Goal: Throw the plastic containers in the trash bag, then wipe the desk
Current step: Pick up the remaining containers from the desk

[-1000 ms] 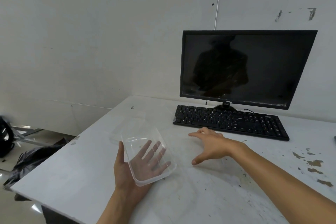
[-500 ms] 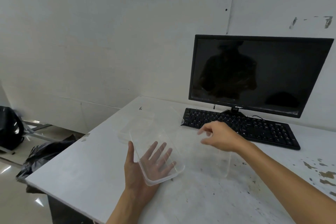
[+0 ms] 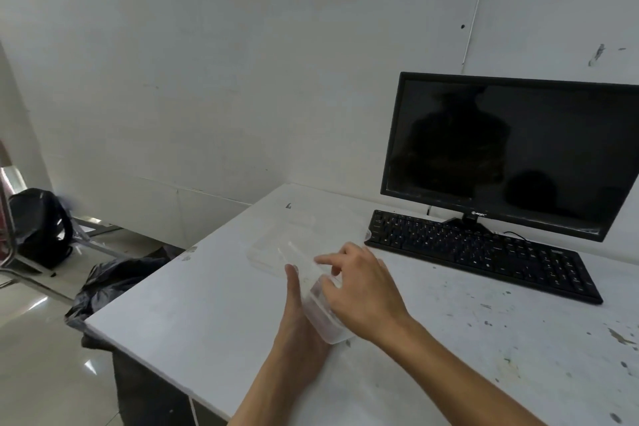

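A clear plastic container [image 3: 323,318] sits in my left hand [image 3: 297,325], which holds it from below with the thumb up against its side wall. My right hand [image 3: 361,290] lies over it from the right, fingers curled on a second clear container nested into the first; its outline is hard to make out. Another clear plastic container [image 3: 273,247] lies on the white desk [image 3: 193,315] just beyond my hands. A black trash bag [image 3: 114,282] slumps on the floor at the desk's left corner.
A black keyboard [image 3: 484,252] and a dark monitor [image 3: 508,152] stand at the back right. Dirt specks and stains dot the desk's right side [image 3: 615,335]. A black backpack [image 3: 39,226] leans by a metal frame at the far left.
My right hand lifted a clear container from the desk and brought it left onto the one in my left hand. The camera view has swung left and down.
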`<state>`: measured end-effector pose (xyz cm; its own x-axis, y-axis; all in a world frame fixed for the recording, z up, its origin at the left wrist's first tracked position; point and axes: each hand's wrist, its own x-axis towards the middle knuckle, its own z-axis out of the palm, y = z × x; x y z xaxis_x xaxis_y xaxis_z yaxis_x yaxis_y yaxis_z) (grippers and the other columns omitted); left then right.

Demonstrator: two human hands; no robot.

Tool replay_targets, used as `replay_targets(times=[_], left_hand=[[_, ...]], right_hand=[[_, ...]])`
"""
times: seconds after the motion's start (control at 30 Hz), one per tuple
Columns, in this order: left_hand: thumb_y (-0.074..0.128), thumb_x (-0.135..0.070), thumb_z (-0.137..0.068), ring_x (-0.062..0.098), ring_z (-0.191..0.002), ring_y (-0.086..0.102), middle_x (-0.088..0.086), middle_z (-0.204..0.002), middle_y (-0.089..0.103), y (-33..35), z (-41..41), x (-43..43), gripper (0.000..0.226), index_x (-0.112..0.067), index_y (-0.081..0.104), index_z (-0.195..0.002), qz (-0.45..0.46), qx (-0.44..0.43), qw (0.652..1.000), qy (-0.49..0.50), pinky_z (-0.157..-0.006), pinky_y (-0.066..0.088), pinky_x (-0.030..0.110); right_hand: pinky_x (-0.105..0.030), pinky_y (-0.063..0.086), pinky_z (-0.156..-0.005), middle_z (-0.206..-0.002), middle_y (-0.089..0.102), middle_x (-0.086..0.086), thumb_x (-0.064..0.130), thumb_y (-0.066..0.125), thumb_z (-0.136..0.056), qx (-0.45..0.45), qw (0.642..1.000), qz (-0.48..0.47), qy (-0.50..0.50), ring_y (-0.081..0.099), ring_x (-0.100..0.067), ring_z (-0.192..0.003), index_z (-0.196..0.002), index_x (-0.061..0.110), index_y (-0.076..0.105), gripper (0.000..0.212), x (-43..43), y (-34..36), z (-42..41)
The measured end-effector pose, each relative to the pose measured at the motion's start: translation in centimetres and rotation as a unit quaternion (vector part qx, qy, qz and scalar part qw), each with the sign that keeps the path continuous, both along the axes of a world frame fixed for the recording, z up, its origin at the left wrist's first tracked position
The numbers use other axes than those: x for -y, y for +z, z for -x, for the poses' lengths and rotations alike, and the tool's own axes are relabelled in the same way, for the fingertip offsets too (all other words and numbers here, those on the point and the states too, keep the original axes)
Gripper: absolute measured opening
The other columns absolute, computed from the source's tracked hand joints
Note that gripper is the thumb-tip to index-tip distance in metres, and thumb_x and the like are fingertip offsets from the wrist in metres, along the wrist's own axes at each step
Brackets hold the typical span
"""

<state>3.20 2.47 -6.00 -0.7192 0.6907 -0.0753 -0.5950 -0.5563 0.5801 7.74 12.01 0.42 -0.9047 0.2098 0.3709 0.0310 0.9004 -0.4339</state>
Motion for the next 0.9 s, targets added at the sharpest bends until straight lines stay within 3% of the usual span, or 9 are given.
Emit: replay_targets(times=[0.1,0.2,0.37,0.47,0.57,0.63,0.7,0.77,0.9], left_hand=[[0.049,-0.073,-0.081,0.024,-0.117,0.068,0.012,-0.124,0.072,-0.2,0.0,0.5,0.075,-0.012,0.076,-0.116,-0.007,0.011,0.999,-0.044,-0.097,0.051,0.043],[0.046,-0.068,-0.093,0.027,-0.134,0.054,0.013,-0.144,0.057,-0.4,0.0,0.8,0.076,-0.006,0.063,-0.132,0.054,0.020,0.998,-0.010,-0.109,0.044,0.041],[0.066,-0.059,-0.079,0.014,-0.110,0.070,-0.004,-0.113,0.073,-1.3,0.6,0.7,0.050,-0.021,0.068,-0.111,0.014,0.001,1.000,0.008,-0.100,0.052,0.034],[0.058,-0.050,-0.089,0.031,-0.122,0.063,0.015,-0.126,0.068,-0.7,0.2,1.4,0.053,-0.007,0.070,-0.119,-0.005,-0.007,0.999,-0.031,-0.105,0.046,0.047],[0.064,-0.045,-0.080,0.040,-0.119,0.064,0.019,-0.127,0.069,-0.6,0.3,1.1,0.053,-0.019,0.069,-0.126,-0.061,0.040,0.997,0.005,-0.095,0.052,0.057],[0.063,-0.048,-0.078,0.039,-0.124,0.060,0.017,-0.136,0.063,-0.7,0.5,0.9,0.058,-0.021,0.065,-0.129,-0.041,0.063,0.995,0.059,-0.098,0.049,0.056],[0.061,-0.052,-0.082,0.037,-0.116,0.062,0.017,-0.127,0.067,-0.5,0.7,1.0,0.051,-0.018,0.069,-0.120,-0.019,0.072,0.995,0.066,-0.093,0.052,0.053],[0.061,-0.053,-0.083,0.031,-0.107,0.063,0.014,-0.117,0.067,-0.6,0.5,0.9,0.051,-0.017,0.069,-0.118,0.008,0.050,0.996,0.069,-0.090,0.053,0.046],[0.076,-0.049,-0.067,0.021,-0.079,0.066,0.010,-0.098,0.068,-0.6,-0.3,0.4,0.063,-0.016,0.068,-0.120,0.086,-0.074,0.992,0.055,-0.065,0.054,0.032]], right_hand=[[-0.041,0.024,-0.116,-0.113,0.052,0.020,0.042,0.055,-0.089,0.015,0.999,0.040,-0.006,0.047,-0.004,-0.116,-0.125,0.039,0.067,0.038,1.1,-0.2,-0.3],[-0.048,0.021,-0.119,-0.134,0.049,0.022,0.043,0.054,-0.088,0.045,0.995,0.093,0.005,0.040,-0.002,-0.126,-0.129,0.037,0.065,0.042,2.1,-0.2,-0.8],[-0.035,0.035,-0.114,-0.138,0.055,0.022,0.040,0.053,-0.085,0.060,0.982,0.172,0.048,0.047,-0.002,-0.131,-0.127,0.033,0.066,0.044,2.5,-0.3,-1.3],[-0.037,0.033,-0.113,-0.134,0.055,0.020,0.032,0.059,-0.089,0.024,0.986,0.165,-0.011,0.048,-0.003,-0.128,-0.122,0.035,0.066,0.034,1.3,-0.2,-0.9],[-0.042,0.035,-0.110,-0.141,0.050,0.009,0.041,0.056,-0.094,0.067,0.981,0.158,-0.091,0.049,-0.014,-0.130,-0.136,0.033,0.054,0.042,-1.1,-0.1,-0.4],[-0.043,0.047,-0.101,-0.131,0.062,0.002,0.050,0.053,-0.095,0.139,0.957,0.238,-0.086,0.063,-0.018,-0.113,-0.134,0.028,0.056,0.046,-2.7,-0.4,-0.3],[-0.037,0.061,-0.075,-0.097,0.077,0.002,0.054,0.053,-0.093,0.197,0.925,0.320,-0.058,0.074,-0.017,-0.077,-0.113,0.019,0.068,0.042,-3.6,-0.6,-0.4],[-0.026,0.053,-0.050,-0.079,0.078,0.001,0.053,0.054,-0.094,0.190,0.921,0.336,-0.048,0.071,-0.015,-0.058,-0.099,0.014,0.069,0.042,-4.3,-0.8,-0.4],[-0.029,0.048,-0.057,-0.083,0.075,-0.002,0.053,0.053,-0.096,0.077,0.938,0.326,-0.088,0.072,-0.019,-0.060,-0.085,0.021,0.065,0.036,-5.3,-1.0,-0.2]])
